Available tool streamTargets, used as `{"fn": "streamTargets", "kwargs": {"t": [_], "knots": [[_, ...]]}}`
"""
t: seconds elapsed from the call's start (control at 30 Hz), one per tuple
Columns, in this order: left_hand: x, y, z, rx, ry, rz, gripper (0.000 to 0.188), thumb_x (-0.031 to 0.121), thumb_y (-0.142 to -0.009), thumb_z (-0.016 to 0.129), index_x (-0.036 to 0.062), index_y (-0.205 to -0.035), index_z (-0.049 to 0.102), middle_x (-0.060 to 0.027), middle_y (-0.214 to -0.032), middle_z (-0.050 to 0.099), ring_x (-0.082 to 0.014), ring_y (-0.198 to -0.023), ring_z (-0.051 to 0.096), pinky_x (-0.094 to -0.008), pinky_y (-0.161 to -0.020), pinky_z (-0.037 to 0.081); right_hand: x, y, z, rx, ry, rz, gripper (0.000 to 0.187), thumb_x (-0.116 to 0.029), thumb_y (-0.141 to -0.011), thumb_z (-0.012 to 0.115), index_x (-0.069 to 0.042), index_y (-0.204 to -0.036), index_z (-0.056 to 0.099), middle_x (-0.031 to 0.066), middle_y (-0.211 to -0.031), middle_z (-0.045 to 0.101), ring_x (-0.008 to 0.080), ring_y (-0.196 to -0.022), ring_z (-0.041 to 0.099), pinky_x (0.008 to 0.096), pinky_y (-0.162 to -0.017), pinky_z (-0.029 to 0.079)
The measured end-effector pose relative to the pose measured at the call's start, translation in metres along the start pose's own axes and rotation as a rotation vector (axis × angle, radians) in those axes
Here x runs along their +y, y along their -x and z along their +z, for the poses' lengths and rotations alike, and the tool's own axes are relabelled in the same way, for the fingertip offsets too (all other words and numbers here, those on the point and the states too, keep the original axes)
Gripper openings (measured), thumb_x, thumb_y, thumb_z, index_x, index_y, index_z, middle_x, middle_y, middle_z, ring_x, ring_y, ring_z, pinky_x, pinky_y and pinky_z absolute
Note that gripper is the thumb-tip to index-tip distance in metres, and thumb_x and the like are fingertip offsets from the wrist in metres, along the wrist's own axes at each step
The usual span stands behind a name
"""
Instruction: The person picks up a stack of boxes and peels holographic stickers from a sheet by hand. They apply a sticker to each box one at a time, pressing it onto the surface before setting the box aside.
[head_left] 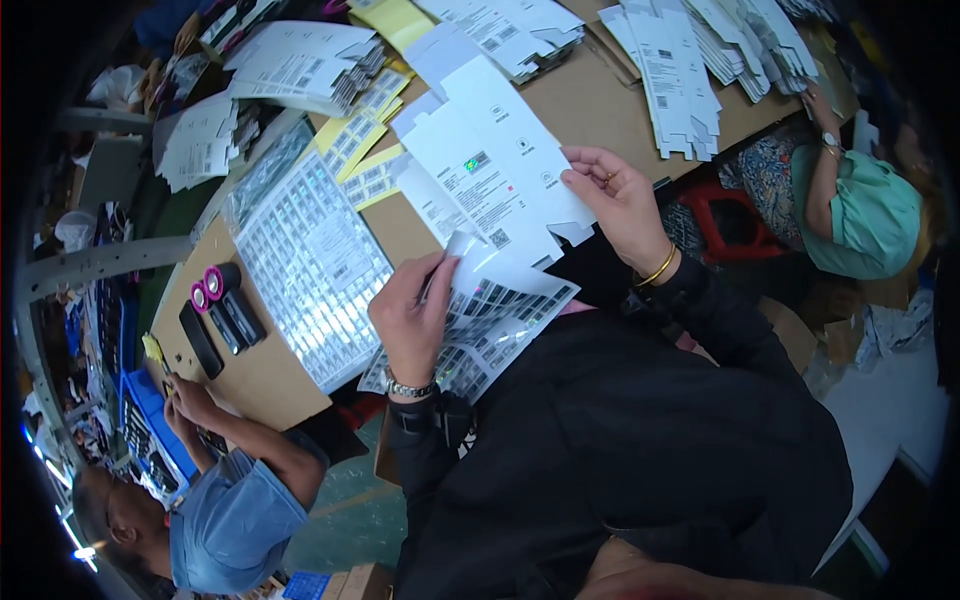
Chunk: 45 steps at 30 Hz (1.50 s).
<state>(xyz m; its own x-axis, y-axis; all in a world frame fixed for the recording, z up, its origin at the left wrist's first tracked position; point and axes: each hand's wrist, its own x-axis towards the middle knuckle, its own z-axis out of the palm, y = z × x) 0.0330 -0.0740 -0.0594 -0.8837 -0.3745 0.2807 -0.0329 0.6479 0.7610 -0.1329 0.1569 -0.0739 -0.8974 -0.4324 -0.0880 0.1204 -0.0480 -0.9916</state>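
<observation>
The left hand (410, 312) is closed in a pinch, its thumb (437, 293) pressed toward its bent fingers (408, 278). Just behind this hand, a silver link band (410, 388) circles the wrist, and a black sleeve (425, 462) covers the left forearm. Forward and to the right of the left hand, well apart from it, the right hand (628, 212) also pinches, the fingers half curled and a ring (609, 179) on one of them. Behind its heel, a gold bangle (658, 267) rings the wrist; the black-sleeved right forearm (725, 325) slants back and outward.
</observation>
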Motion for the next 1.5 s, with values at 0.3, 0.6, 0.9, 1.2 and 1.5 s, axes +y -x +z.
{"fn": "streamTargets", "kwargs": {"t": [0.3, 0.6, 0.9, 1.2, 1.5], "knots": [[0.004, -0.005, -0.002, -0.053, 0.081, -0.148, 0.014, 0.009, -0.094, 0.079, -0.0011, -0.104, 0.077, -0.0105, -0.077, 0.072, -0.0091, -0.064, 0.062, -0.0256, -0.060, 0.048, -0.032, -0.027, -0.102, 0.372, 0.092, -0.222, 0.030, -0.005, -0.103, 0.066, 0.005, -0.131, 0.066, 0.0075, -0.115, 0.074, 0.0106, -0.100, 0.068, 0.0245, -0.091, 0.054], [0.007, -0.024, -0.006, -0.114, 0.065, -0.202, 0.018, 0.016, -0.095, 0.078, -0.0004, -0.103, 0.076, -0.0069, -0.071, 0.068, -0.0075, -0.062, 0.058, -0.0249, -0.058, 0.046, -0.052, -0.027, -0.078, 0.246, 0.524, -0.410, 0.027, -0.008, -0.101, 0.069, 0.000, -0.126, 0.068, 0.0045, -0.111, 0.073, 0.0109, -0.100, 0.067, 0.0275, -0.091, 0.054], [0.013, -0.030, -0.013, -0.245, 0.443, -0.447, 0.022, 0.015, -0.098, 0.076, -0.0032, -0.109, 0.074, -0.0012, -0.076, 0.074, -0.0007, -0.063, 0.056, -0.0193, -0.058, 0.043, -0.015, 0.019, 0.025, -0.543, -0.024, 0.053, 0.030, -0.005, -0.097, 0.075, -0.001, -0.123, 0.061, 0.0025, -0.109, 0.070, 0.0097, -0.100, 0.065, 0.0278, -0.091, 0.054], [0.007, -0.041, -0.024, -0.536, 0.697, -0.589, 0.019, 0.014, -0.099, 0.075, -0.0009, -0.109, 0.071, 0.0004, -0.081, 0.074, 0.0009, -0.067, 0.059, -0.0168, -0.058, 0.042, -0.044, 0.016, 0.032, -0.453, 0.630, -0.683, 0.023, -0.005, -0.086, 0.082, -0.005, -0.108, 0.074, 0.0049, -0.103, 0.066, 0.0215, -0.096, 0.064, 0.0347, -0.086, 0.051], [0.007, -0.049, -0.019, -0.668, 0.829, -0.572, 0.016, 0.015, -0.100, 0.073, 0.0038, -0.108, 0.065, 0.0030, -0.079, 0.072, 0.0019, -0.065, 0.057, -0.0163, -0.057, 0.038, -0.048, 0.012, 0.031, -0.555, 0.761, -0.826, 0.026, -0.010, -0.081, 0.083, -0.010, -0.106, 0.080, 0.0034, -0.102, 0.067, 0.0225, -0.094, 0.061, 0.0371, -0.086, 0.047]]}}
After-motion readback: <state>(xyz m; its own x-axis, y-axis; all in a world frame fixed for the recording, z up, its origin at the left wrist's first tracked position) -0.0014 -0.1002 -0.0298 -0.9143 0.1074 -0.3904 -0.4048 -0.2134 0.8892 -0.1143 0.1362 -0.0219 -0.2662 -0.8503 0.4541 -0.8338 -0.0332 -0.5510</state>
